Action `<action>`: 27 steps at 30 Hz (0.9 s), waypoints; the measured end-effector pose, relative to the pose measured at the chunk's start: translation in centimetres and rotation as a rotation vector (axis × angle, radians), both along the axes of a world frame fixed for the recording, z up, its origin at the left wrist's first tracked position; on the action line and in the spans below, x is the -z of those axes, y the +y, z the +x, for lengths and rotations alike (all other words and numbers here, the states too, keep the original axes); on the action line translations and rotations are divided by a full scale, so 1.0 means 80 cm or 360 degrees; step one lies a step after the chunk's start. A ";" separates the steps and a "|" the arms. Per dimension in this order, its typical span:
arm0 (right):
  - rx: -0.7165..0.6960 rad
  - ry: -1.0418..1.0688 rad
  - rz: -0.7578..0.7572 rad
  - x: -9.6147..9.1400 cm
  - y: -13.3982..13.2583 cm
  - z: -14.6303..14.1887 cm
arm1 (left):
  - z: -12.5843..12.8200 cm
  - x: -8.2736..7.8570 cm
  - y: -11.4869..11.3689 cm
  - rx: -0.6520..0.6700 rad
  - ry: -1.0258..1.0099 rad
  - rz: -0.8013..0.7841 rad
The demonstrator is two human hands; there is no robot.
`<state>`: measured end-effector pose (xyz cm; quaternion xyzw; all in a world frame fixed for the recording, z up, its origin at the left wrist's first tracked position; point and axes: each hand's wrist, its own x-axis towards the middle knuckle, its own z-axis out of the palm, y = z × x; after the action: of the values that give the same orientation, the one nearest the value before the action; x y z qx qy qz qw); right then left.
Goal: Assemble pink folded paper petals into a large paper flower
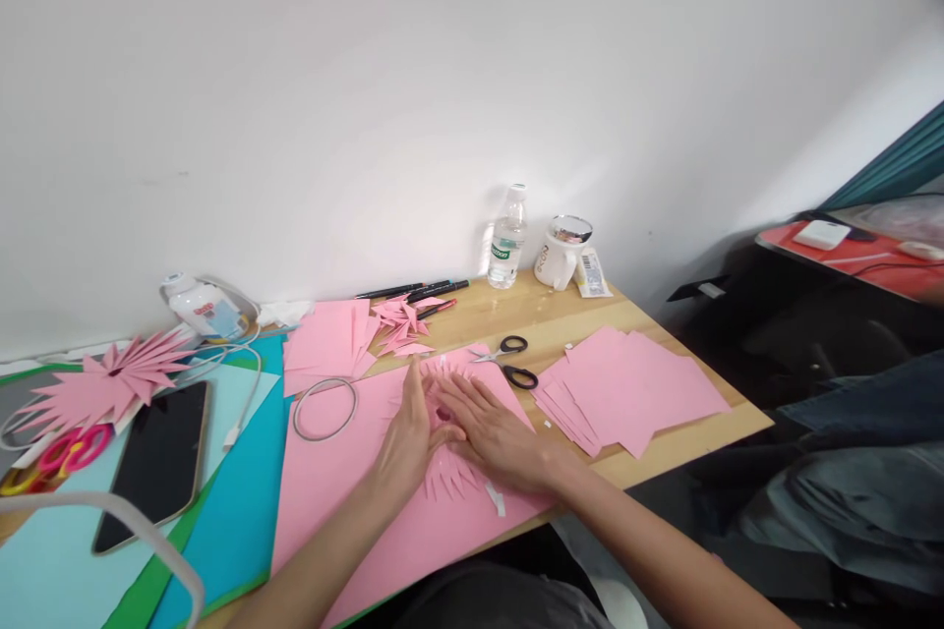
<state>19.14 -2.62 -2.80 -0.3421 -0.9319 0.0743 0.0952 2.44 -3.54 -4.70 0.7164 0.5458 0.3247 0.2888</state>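
Observation:
Both my hands are on a pink pointed paper rosette [446, 480] that lies on a large pink sheet [324, 491]. My right hand [494, 428] lies flat over its right side, fingers stretched out towards the wall. On the rosette's left side rests the edge of my left hand [413, 421], its fingers straight and its thumb reaching towards my right hand. Part of the rosette's middle and its upper points are covered by the hands. Just beyond my right hand lie black-handled scissors [516, 362]. A metal ring [325, 410] sits on the sheet to the left.
Pink paper squares [634, 383] lie at the right, with more pink sheets [328, 339] at the back left. A water bottle [507, 241] and a mug [559, 256] stand by the wall. Left are a phone [156, 462] and another pink rosette [114, 378].

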 end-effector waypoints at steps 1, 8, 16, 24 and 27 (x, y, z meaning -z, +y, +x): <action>-0.0020 -0.0001 -0.0013 0.002 0.002 0.000 | 0.000 0.000 0.000 -0.0001 -0.0002 0.0001; -0.0027 0.0157 -0.0065 0.011 0.003 -0.001 | -0.031 -0.026 0.014 0.0402 0.0127 -0.0191; -0.0068 0.0246 -0.0092 0.012 0.007 -0.001 | -0.059 -0.032 0.030 0.0808 0.0802 0.0113; -0.0016 0.0348 -0.0143 0.012 0.004 -0.005 | -0.053 -0.014 0.021 0.0726 0.1075 0.0359; 0.0030 0.0362 -0.0144 0.010 0.003 -0.008 | -0.053 -0.010 0.020 0.0689 0.1094 0.0425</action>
<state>18.54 -2.39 -3.62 -0.3440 -0.9075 0.1537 0.1855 -1.81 -1.91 -3.93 0.9121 0.4005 0.0667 0.0563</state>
